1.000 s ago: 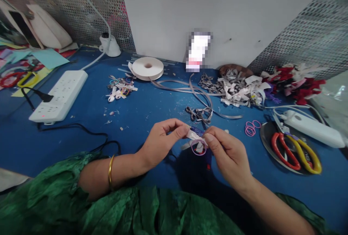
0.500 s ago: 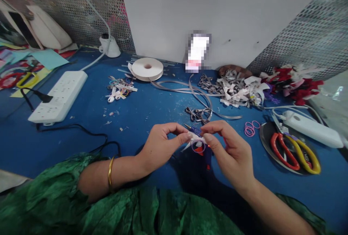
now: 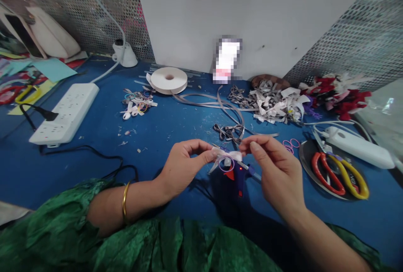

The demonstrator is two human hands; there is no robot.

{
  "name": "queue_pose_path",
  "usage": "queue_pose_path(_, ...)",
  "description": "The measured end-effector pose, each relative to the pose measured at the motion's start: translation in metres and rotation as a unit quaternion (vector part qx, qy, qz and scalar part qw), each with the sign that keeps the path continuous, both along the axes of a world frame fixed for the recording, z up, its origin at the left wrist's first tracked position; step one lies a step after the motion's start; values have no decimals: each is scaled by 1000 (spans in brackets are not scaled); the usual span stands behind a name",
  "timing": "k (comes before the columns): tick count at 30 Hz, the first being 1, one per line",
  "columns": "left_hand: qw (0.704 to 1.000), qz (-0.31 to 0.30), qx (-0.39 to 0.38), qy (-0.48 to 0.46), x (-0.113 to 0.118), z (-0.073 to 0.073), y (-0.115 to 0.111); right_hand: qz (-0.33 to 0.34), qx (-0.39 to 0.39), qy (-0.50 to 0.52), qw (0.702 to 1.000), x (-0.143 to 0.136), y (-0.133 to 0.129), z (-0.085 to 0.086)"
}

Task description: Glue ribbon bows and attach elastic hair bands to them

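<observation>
My left hand (image 3: 186, 163) pinches a pale pink-white ribbon bow (image 3: 227, 154) by its left side, between thumb and forefinger. A thin purple elastic hair tie (image 3: 226, 164) hangs from the bow's middle. Just right of the bow is my right hand (image 3: 273, 167), its fingers curved and the thumb apart from the bow; nothing shows in its grasp. Beneath both hands a dark blue glue gun (image 3: 240, 179) with a red trigger and a small red light rests on the table, a clear glue stick (image 3: 256, 176) at its back. The bow partly covers the gun.
Behind lie grey ribbon bows (image 3: 228, 131), a ribbon spool (image 3: 169, 79) and a pile of finished bows (image 3: 273, 102). Purple hair ties (image 3: 291, 146) lie to the right, near red-and-yellow-handled scissors (image 3: 329, 175) on a dark round plate. A white power strip (image 3: 67, 112) lies left; a lit phone (image 3: 227, 60) stands behind.
My right thumb and fingers have come off the bow and moved a little to the right. The bow stays in my left hand, with its loops now more visible.
</observation>
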State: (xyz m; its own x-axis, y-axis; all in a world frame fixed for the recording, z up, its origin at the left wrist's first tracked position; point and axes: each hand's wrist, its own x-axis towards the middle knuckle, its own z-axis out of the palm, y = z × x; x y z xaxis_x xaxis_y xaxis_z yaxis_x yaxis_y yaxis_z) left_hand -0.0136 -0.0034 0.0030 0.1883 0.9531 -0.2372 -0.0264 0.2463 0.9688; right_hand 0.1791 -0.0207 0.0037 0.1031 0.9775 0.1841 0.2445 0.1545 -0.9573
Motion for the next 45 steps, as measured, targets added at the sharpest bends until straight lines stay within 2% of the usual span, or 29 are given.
queue_pose_path(6, 999, 5, -25, -42, 2, 0, 0, 125, 28, -71, 989, 5, 3, 6)
queue_pose_path(12, 998, -20, -32, -52, 0, -2, -1, 222, -7, -129, 966, 7, 4, 8)
queue_pose_path(14, 998, -36, -7, -45, -1, -2, 1, 232, -22, -142, 962, 8, 4, 8)
queue_pose_path(18, 991, -96, 89, 1, -5, 1, 6, 227, -54, -140, 962, 10, 5, 7)
queue_pose_path(21, 984, -136, 112, 34, -7, 4, 9, 222, -69, -127, 964, 10, 5, 8)
queue_pose_path(26, 979, -158, 116, 52, -8, 6, 9, 234, -81, -103, 963, 10, 5, 10)
queue_pose_path(30, 976, -182, 112, 45, -8, 5, 10, 279, -103, -87, 951, 14, 7, 12)
queue_pose_path(37, 957, -274, 97, 17, -11, 4, 16, 295, -99, -63, 948, 17, 10, 13)
queue_pose_path(45, 964, -250, 34, -85, -9, 10, 10, 334, -86, -29, 938, 16, 6, 20)
